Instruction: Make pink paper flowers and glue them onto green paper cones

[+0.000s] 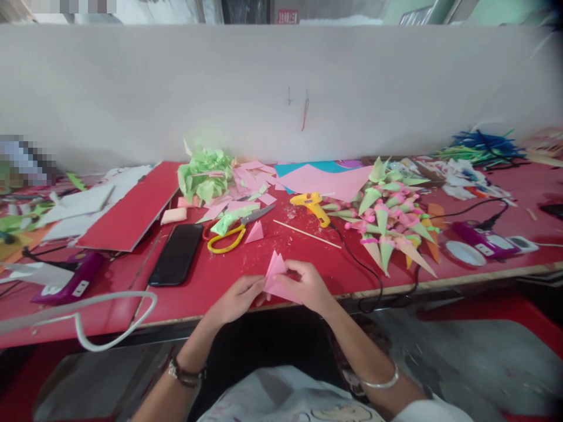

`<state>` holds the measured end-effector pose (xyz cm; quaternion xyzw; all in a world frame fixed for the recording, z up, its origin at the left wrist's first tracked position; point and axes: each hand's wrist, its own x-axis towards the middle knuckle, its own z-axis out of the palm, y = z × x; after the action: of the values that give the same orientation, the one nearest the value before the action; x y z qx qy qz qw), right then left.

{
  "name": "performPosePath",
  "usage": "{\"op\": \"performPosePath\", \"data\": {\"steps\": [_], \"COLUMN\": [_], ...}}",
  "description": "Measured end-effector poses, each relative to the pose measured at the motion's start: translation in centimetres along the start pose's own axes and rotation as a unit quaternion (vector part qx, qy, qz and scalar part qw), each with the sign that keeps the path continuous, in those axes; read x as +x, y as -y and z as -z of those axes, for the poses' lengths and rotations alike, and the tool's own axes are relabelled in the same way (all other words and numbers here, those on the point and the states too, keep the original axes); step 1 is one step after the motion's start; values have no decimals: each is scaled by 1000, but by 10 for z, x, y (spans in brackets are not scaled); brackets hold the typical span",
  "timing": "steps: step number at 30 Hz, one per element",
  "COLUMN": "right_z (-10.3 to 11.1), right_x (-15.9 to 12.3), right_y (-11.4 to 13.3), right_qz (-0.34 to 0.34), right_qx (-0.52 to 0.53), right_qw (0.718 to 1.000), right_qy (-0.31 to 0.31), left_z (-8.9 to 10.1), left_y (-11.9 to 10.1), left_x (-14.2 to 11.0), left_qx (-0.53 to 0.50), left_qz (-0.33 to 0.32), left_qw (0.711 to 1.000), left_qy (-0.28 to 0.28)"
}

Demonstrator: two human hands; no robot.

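Both my hands meet at the front edge of the red table (211,278) and pinch a folded pink paper piece (276,275). My left hand (237,298) grips its lower left side with fingers curled. My right hand (308,285) holds the right side, fingers wrapped over the fold. The paper's pointed tips stick up between the two hands. Just beyond lie a small pink paper triangle (254,232) and a thin wooden skewer (307,234).
Yellow-handled scissors (232,233), a black phone (176,254) and a yellow glue gun (313,206) lie behind my hands. A heap of green and pink paper cones (389,223) sits right. Crumpled green paper (206,176), pink sheets (328,180), a purple device (486,239) and cables surround them.
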<state>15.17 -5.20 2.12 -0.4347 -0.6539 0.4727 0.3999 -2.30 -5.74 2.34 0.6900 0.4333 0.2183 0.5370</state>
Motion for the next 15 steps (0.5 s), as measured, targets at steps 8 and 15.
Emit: {"op": "performPosePath", "data": {"steps": [8,15], "right_z": [-2,0], "right_x": [-2,0], "right_y": [-1,-7], "right_qz": [-13,-4], "right_qx": [32,74], "right_qw": [999,997], "right_qy": [-31,-25], "left_z": [-13,-12], "left_y": [-4,-4], "left_x": [5,7], "left_qx": [26,-7], "left_qz": [-20,-9], "left_qw": [998,994], "left_qy": [-45,-112]}}
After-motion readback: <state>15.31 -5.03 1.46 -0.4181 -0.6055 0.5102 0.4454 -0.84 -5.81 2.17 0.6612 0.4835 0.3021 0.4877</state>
